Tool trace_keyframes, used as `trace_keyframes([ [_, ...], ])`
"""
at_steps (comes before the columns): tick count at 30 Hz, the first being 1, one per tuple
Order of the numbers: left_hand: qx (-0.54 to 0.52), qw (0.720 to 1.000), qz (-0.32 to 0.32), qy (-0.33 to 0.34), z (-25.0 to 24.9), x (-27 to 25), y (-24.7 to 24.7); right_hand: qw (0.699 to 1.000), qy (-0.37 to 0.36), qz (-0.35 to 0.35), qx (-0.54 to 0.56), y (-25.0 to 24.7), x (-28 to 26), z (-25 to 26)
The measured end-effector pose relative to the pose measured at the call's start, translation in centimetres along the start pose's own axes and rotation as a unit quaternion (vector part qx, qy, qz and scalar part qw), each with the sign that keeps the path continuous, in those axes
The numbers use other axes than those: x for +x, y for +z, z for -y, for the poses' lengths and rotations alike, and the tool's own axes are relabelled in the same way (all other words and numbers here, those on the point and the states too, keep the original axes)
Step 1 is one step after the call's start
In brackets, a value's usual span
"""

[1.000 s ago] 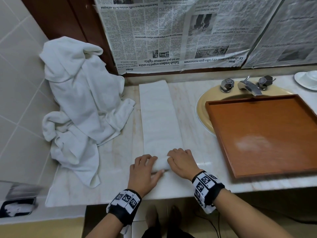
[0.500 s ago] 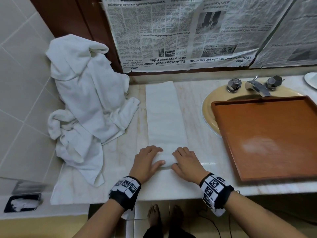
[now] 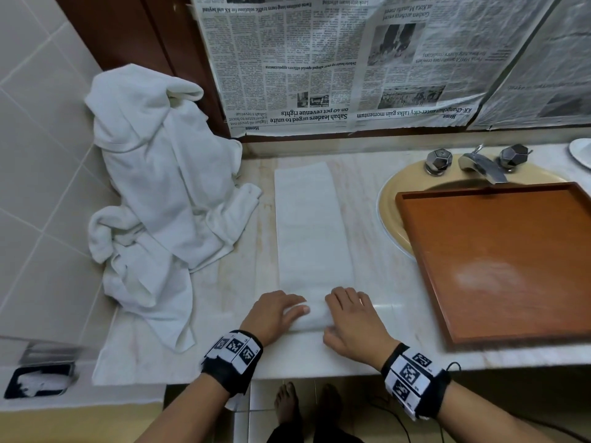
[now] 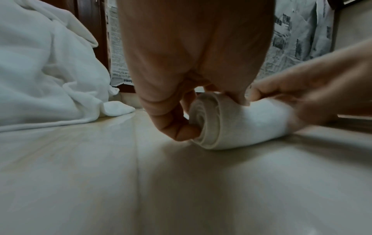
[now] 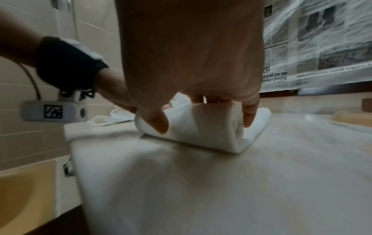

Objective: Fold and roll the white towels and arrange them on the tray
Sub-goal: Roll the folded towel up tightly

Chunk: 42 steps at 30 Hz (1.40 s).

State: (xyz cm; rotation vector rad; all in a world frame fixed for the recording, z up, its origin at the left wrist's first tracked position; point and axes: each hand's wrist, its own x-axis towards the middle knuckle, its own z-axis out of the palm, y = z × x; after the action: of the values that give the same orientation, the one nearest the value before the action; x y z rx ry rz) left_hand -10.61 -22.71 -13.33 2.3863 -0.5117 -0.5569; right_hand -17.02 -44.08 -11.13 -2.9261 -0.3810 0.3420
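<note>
A white towel (image 3: 311, 225) folded into a long strip lies on the marble counter, its near end wound into a roll (image 3: 311, 316). My left hand (image 3: 275, 311) grips the roll's left end, fingers curled over it (image 4: 237, 127). On the right end my right hand (image 3: 351, 318) curls over the roll (image 5: 203, 127), thumb at the front. A heap of white towels (image 3: 160, 199) is piled at the left against the tiled wall. The brown wooden tray (image 3: 499, 260) lies over the sink to the right, with nothing on it.
The tap and two knobs (image 3: 479, 164) stand behind the tray on the yellow basin (image 3: 391, 199). Newspaper (image 3: 351, 59) covers the wall behind. A white dish (image 3: 582, 151) sits at the far right. The counter's front edge (image 3: 319, 374) runs just below my wrists.
Both hands have rolled the towel a little farther from me; the roll is thicker and the flat strip shorter.
</note>
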Motion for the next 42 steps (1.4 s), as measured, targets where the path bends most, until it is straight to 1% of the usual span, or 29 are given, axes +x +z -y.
trace_keyframes([
  [1,-0.005,1.000,-0.002,-0.004,-0.2,0.1,-0.1,1.000,0.002,-0.002,-0.008,0.4,-0.2,0.1],
  [4,-0.006,0.999,-0.040,-0.020,-0.7,0.0,0.3,1.000,0.013,-0.019,-0.004,0.8,-0.2,0.1],
  [6,0.002,0.998,-0.062,0.011,-0.7,-0.6,0.6,1.000,0.022,-0.005,0.004,0.7,0.3,-0.1],
  [8,0.015,0.997,-0.058,0.054,-0.4,-1.3,0.9,0.999,0.027,0.026,0.012,0.0,1.0,-0.2],
  [9,0.022,0.997,-0.049,0.064,-0.1,-1.6,1.0,0.999,0.025,0.046,0.017,-0.4,1.3,-0.3],
  [10,0.024,0.997,-0.041,0.064,0.1,-1.8,1.1,0.997,0.023,0.067,0.025,-0.8,1.5,-0.5],
  [12,0.016,0.998,-0.028,0.051,0.3,-1.6,0.9,0.996,0.023,0.086,0.032,-1.3,1.6,-0.7],
  [14,0.004,0.999,-0.005,0.039,0.2,-1.0,0.4,0.998,0.016,0.065,0.019,-1.3,1.4,-0.5],
  [18,-0.040,0.998,0.038,0.014,-0.4,0.4,-1.2,0.999,-0.002,-0.047,0.008,0.6,-0.2,-0.1],
  [19,-0.043,0.998,0.042,0.005,-0.5,0.7,-1.4,0.998,-0.007,-0.062,0.009,1.1,-0.3,0.0],
  [21,-0.051,0.998,0.046,-0.010,-0.6,1.0,-1.3,0.997,-0.002,-0.071,0.010,1.4,-0.2,0.2],
  [23,-0.020,0.999,0.025,0.002,-0.4,0.9,-0.8,0.997,0.014,-0.072,0.016,1.3,0.4,0.1],
  [25,0.023,0.999,-0.007,0.027,-0.4,0.2,-0.2,0.998,0.014,-0.051,0.019,0.6,1.1,0.0],
  [26,0.032,0.998,-0.024,0.041,-0.4,-0.3,0.1,0.999,0.009,-0.029,0.020,0.3,1.5,-0.2],
  [28,0.056,0.995,-0.047,0.063,-0.6,-1.0,0.6,0.998,0.011,0.041,0.043,-0.7,2.3,-0.7],
  [29,0.069,0.994,-0.055,0.064,-0.7,-1.3,0.8,0.996,0.018,0.069,0.060,-1.1,2.6,-0.9],
  [30,0.079,0.993,-0.059,0.062,-0.4,-1.4,1.0,0.993,0.026,0.082,0.080,-1.4,2.8,-1.1],
  [32,0.084,0.994,-0.050,0.044,0.0,-1.3,1.0,0.986,0.036,0.089,0.135,-1.6,3.0,-1.4],
  [33,0.080,0.996,-0.036,0.033,0.2,-1.2,0.9,0.984,0.033,0.081,0.156,-1.4,2.6,-1.5],
  [34,0.076,0.997,-0.020,0.025,0.3,-1.1,0.8,0.985,0.024,0.059,0.161,-1.1,2.2,-1.6],
  [37,0.086,0.995,0.045,0.000,-0.3,-0.7,-0.3,0.994,-0.027,-0.051,0.090,0.6,0.5,-1.9],
  [39,0.093,0.993,0.069,-0.014,-0.7,-0.5,-0.9,0.993,-0.037,-0.092,0.068,1.6,-0.1,-2.0],
  [40,0.090,0.993,0.070,-0.017,-0.9,-0.5,-1.0,0.993,-0.034,-0.091,0.069,1.8,-0.1,-2.1],
  [42,0.067,0.996,0.060,-0.024,-1.2,-0.6,-1.0,0.994,-0.022,-0.055,0.086,1.7,0.3,-2.3],
])
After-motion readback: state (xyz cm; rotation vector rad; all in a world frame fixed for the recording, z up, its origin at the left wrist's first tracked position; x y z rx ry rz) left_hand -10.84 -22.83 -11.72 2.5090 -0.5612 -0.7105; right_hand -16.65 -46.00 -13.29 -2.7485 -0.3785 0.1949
